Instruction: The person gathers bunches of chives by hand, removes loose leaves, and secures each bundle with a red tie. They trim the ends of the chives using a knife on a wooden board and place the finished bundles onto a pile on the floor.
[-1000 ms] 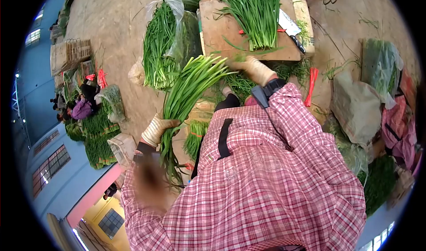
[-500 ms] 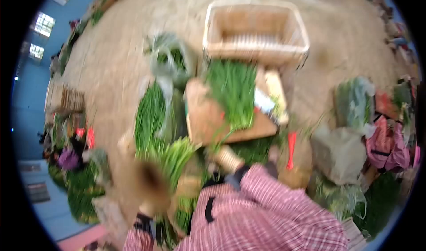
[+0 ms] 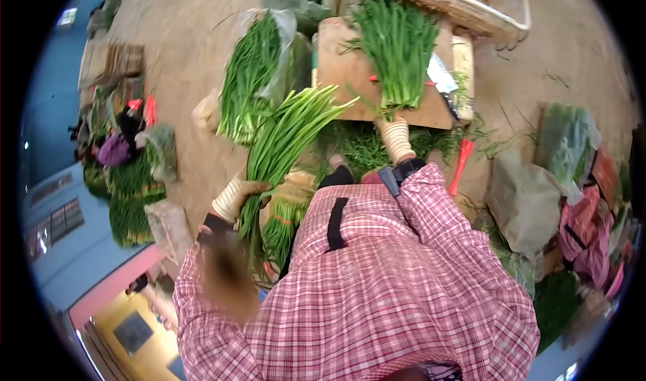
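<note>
My left hand, in a cream ribbed glove with dark fingertips, is closed round the lower part of a loose bunch of chives. Their leaves fan up and to the right. My right hand, gloved alike, is at the near edge of a wooden board. Its fingers are drawn together by the stem ends of a thick chive bundle lying on the board; what they pinch, if anything, is too small to make out. A red tie shows beside that bundle. A knife lies to its right.
A white plastic crate stands beyond the board. Bagged chives are left of it. Tied chives lie by my left knee, and red ties by my right. A grey sack is farther right. A blurred brown object hangs close to the camera.
My view has tilted down, so the board and crate sit higher. My left hand, blurred lower down before, is now forward round the chives. My right hand has stayed by the board's near edge.
</note>
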`<state>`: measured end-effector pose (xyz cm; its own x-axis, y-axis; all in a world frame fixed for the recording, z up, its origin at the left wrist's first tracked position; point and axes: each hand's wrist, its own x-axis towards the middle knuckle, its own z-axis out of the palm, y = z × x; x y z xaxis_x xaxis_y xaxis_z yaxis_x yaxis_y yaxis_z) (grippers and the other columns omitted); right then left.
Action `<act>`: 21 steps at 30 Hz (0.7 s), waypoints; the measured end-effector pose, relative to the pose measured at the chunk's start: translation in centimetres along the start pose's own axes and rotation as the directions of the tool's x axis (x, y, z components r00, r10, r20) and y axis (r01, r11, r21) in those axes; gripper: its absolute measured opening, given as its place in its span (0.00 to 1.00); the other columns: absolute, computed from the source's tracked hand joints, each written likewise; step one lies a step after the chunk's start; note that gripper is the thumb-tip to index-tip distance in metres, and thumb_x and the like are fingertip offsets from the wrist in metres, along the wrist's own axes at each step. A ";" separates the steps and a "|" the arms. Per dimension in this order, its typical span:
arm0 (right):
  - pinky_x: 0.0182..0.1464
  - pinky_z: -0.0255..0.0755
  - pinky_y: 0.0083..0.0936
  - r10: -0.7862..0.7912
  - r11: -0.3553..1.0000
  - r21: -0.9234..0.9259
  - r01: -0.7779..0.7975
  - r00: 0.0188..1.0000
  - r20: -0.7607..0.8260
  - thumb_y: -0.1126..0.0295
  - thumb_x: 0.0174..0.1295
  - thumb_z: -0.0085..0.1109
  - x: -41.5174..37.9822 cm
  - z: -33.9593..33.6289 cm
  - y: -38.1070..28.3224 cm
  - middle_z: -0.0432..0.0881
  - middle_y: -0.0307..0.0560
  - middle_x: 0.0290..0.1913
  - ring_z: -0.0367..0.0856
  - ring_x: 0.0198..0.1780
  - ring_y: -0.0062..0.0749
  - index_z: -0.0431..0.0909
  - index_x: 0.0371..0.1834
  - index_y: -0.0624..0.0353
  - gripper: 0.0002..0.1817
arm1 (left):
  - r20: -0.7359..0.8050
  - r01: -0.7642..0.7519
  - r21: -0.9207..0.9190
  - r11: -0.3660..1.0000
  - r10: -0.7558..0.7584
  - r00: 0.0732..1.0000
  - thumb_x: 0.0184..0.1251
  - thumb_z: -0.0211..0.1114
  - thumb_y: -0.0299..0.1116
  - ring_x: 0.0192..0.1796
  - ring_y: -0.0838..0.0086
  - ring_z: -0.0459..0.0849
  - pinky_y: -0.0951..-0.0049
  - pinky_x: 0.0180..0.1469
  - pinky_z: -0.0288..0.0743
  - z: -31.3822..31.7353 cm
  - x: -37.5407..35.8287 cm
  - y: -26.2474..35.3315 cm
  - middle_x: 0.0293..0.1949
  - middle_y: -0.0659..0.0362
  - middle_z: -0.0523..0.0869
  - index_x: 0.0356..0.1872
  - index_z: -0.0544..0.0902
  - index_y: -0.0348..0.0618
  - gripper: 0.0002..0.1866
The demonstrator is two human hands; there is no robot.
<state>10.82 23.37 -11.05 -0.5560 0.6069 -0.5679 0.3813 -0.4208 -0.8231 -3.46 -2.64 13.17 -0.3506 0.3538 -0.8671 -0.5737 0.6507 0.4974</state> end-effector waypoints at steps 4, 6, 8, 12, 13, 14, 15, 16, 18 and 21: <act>0.53 0.73 0.34 0.127 0.638 -0.741 0.209 0.921 0.369 0.55 0.50 0.67 0.5 0.9 1.5 0.81 0.62 0.51 0.81 0.51 0.49 0.72 0.57 0.68 0.35 | -0.045 -0.011 -0.040 0.999 0.009 0.999 0.56 0.63 0.26 0.23 0.81 0.75 0.80 0.25 0.68 0.2 -0.3 -0.1 0.25 0.63 0.79 0.46 0.80 0.36 0.15; 0.55 0.72 0.34 0.125 0.620 -0.770 0.154 0.948 0.291 0.53 0.49 0.67 0.1 -0.2 -1.9 0.81 0.63 0.52 0.81 0.52 0.47 0.73 0.58 0.68 0.36 | -0.080 -0.007 0.041 0.999 0.011 0.997 0.54 0.64 0.26 0.27 0.81 0.76 0.80 0.29 0.70 0.4 -0.4 0.2 0.30 0.63 0.81 0.48 0.80 0.37 0.17; 0.52 0.73 0.28 -0.080 0.985 -0.141 0.102 0.985 0.153 0.59 0.54 0.66 1.3 -0.5 -1.6 0.84 0.53 0.43 0.82 0.46 0.35 0.80 0.47 0.67 0.23 | -0.071 -0.051 0.070 0.996 0.056 0.996 0.54 0.65 0.26 0.29 0.81 0.77 0.80 0.31 0.71 0.5 0.1 -0.2 0.32 0.64 0.82 0.50 0.79 0.37 0.19; 0.49 0.71 0.23 -0.045 0.998 0.055 0.027 0.934 0.355 0.63 0.58 0.63 0.3 0.2 -5.6 0.85 0.44 0.41 0.80 0.42 0.27 0.83 0.45 0.63 0.17 | -0.018 -0.118 0.094 0.989 0.120 0.993 0.53 0.66 0.25 0.36 0.82 0.78 0.80 0.39 0.73 1.6 0.6 -0.2 0.41 0.64 0.84 0.56 0.76 0.38 0.25; 0.49 0.70 0.23 -0.112 0.987 0.149 0.054 0.902 0.417 0.64 0.59 0.62 -0.5 0.4 -6.2 0.85 0.41 0.42 0.79 0.43 0.25 0.83 0.47 0.62 0.16 | -0.008 -0.120 0.098 0.988 0.121 0.993 0.53 0.66 0.25 0.36 0.82 0.78 0.80 0.39 0.73 1.7 0.8 -0.2 0.41 0.64 0.84 0.56 0.76 0.38 0.25; 0.49 0.69 0.23 0.074 0.991 0.065 -0.113 0.896 0.437 0.65 0.60 0.61 -1.7 0.3 -8.1 0.85 0.40 0.42 0.79 0.44 0.23 0.83 0.48 0.63 0.16 | 0.024 -0.095 0.104 0.990 0.093 0.995 0.53 0.66 0.25 0.36 0.81 0.79 0.80 0.39 0.74 1.7 1.1 -0.4 0.42 0.63 0.84 0.57 0.76 0.38 0.26; 0.47 0.69 0.22 0.065 0.985 0.112 -0.134 0.877 0.476 0.66 0.60 0.62 -1.4 0.1 -7.4 0.85 0.39 0.42 0.79 0.44 0.23 0.82 0.48 0.62 0.16 | 0.053 -0.069 0.109 0.992 0.064 0.997 0.53 0.67 0.25 0.36 0.81 0.79 0.80 0.40 0.74 1.7 1.3 -0.6 0.43 0.62 0.85 0.58 0.75 0.37 0.27; 0.46 0.68 0.21 0.054 0.975 0.158 -0.157 0.855 0.516 0.67 0.60 0.62 -1.0 0.2 -6.5 0.85 0.39 0.42 0.79 0.44 0.23 0.82 0.48 0.62 0.15 | 0.057 -0.068 0.111 0.992 0.062 0.996 0.53 0.67 0.25 0.36 0.81 0.79 0.80 0.40 0.74 1.6 1.6 -0.9 0.43 0.62 0.85 0.58 0.75 0.37 0.27; 0.44 0.70 0.21 0.090 0.954 0.209 -0.216 0.869 0.487 0.68 0.59 0.63 -0.5 0.6 -5.2 0.85 0.39 0.42 0.80 0.43 0.24 0.82 0.48 0.61 0.15 | 0.085 -0.088 0.092 0.992 0.080 0.993 0.53 0.65 0.25 0.36 0.81 0.80 0.81 0.38 0.75 1.7 1.9 -1.4 0.46 0.60 0.85 0.58 0.76 0.38 0.26; 0.42 0.73 0.23 0.185 0.904 0.301 -0.304 0.912 0.366 0.71 0.58 0.63 0.7 1.0 -3.1 0.84 0.39 0.42 0.81 0.41 0.26 0.82 0.47 0.60 0.13 | 0.046 0.035 0.048 0.998 -0.037 0.998 0.54 0.64 0.27 0.33 0.81 0.80 0.82 0.35 0.75 2.2 0.8 -0.7 0.41 0.60 0.84 0.54 0.77 0.38 0.23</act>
<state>8.52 24.48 -8.91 -0.7072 0.2288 -0.6690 0.2917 -0.7675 -0.5708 -1.72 -1.28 12.08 -0.2945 0.3596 -0.8854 -0.5498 0.6941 0.4648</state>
